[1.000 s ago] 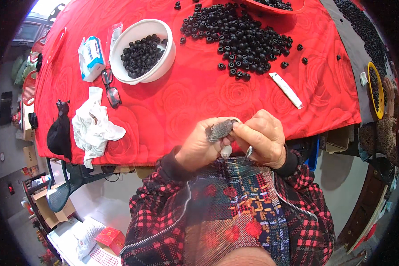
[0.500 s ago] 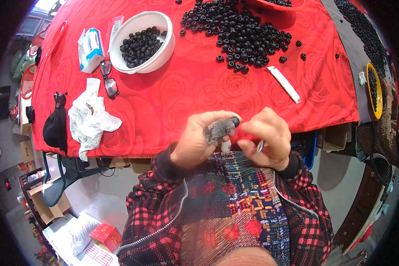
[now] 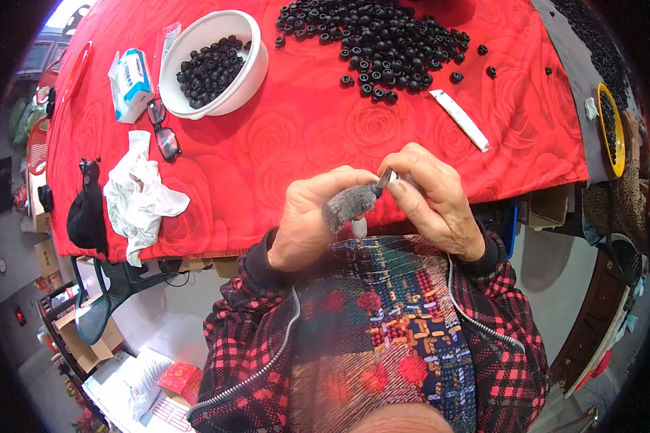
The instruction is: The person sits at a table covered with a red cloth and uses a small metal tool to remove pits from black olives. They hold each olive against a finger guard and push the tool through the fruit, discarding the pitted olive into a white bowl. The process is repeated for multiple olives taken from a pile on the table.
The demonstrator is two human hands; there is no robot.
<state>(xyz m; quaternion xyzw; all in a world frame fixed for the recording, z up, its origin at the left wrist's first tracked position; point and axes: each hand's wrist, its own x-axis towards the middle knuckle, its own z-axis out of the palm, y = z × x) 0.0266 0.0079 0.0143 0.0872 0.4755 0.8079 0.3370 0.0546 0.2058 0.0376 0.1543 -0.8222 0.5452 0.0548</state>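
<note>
My left hand (image 3: 300, 220), with grey fuzzy cloth (image 3: 351, 204) wrapped round a finger, pinches a small round black plastic piece (image 3: 375, 190) near the table's front edge. Another of its fingertips has a whitish covering (image 3: 359, 229). Between thumb and forefinger, my right hand (image 3: 440, 206) grips a small metal blade (image 3: 385, 178), which meets the black piece or lies right against it; fingers hide part of both. Beyond my hands, a heap of similar black pieces (image 3: 383, 54) covers the far part of the table, with a few strays to its right.
A white bowl (image 3: 247, 76) holding black pieces stands far left on the red tablecloth (image 3: 318, 137). Near it are a blue-white box (image 3: 131, 86), eyeglasses (image 3: 167, 144), a white cloth (image 3: 141, 198) and a black cloth item (image 3: 87, 209). A slim white packet (image 3: 458, 120) lies at right, a yellow basin (image 3: 618, 155) beyond.
My right hand has come in from the right, bringing the blade up to the black piece. My left hand keeps its hold. The view has shifted slightly.
</note>
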